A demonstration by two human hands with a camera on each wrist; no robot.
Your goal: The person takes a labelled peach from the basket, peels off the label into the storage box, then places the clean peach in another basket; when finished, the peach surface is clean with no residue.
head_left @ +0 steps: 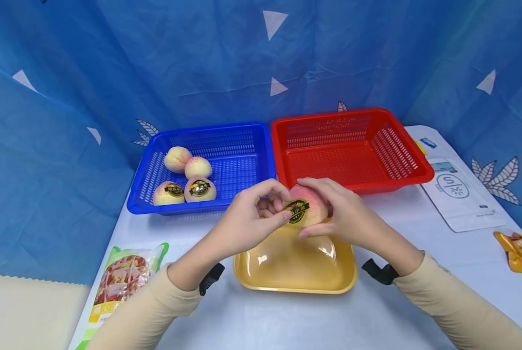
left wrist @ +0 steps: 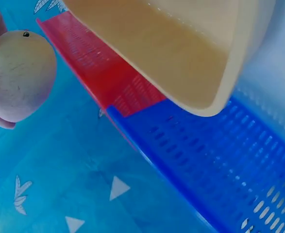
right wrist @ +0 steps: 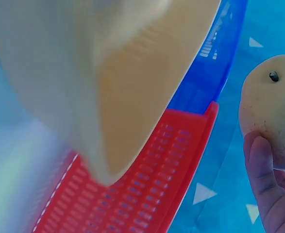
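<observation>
While the right hand [head_left: 348, 214] curls its grip round a peach [head_left: 311, 206], the left hand [head_left: 252, 218] pinches the dark round sticker [head_left: 297, 212] on the fruit's front between thumb and fingertips. The peach hangs just above the far rim of a yellow tray [head_left: 296, 284] on the white tabletop [head_left: 374, 316]. Behind it stand a blue basket [head_left: 243, 146] (four peaches [head_left: 186, 177] inside, two with stickers) and a red basket [head_left: 352, 160], side by side, touching.
</observation>
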